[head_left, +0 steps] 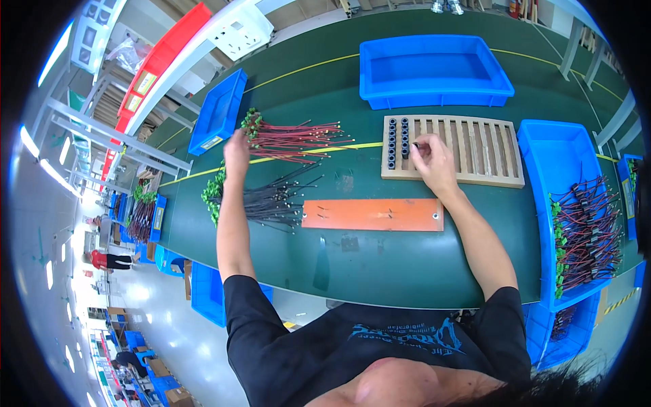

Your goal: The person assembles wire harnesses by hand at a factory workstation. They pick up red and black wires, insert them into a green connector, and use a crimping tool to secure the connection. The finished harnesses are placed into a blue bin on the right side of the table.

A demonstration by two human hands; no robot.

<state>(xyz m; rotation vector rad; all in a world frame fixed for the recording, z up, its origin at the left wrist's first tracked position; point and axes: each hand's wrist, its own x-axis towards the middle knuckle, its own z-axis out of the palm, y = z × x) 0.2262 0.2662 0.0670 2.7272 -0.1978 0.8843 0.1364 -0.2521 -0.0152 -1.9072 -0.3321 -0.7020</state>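
On the left, the bare left hand (236, 154) is at the small green connectors (251, 122) of a thin red wire bundle (291, 138), finger grip hidden; right, short black cylinders (391, 144) stand in a tan slotted rack (488, 179), the bare right hand (436, 161) curled beside them, hold unclear; seemingly picking, which calls for precise pinching

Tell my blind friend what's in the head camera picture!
A person's left hand is at green-ended red wires; the right hand is over a slotted tray holding small black pieces. Black wires, an orange board and blue bins lie on the green table.
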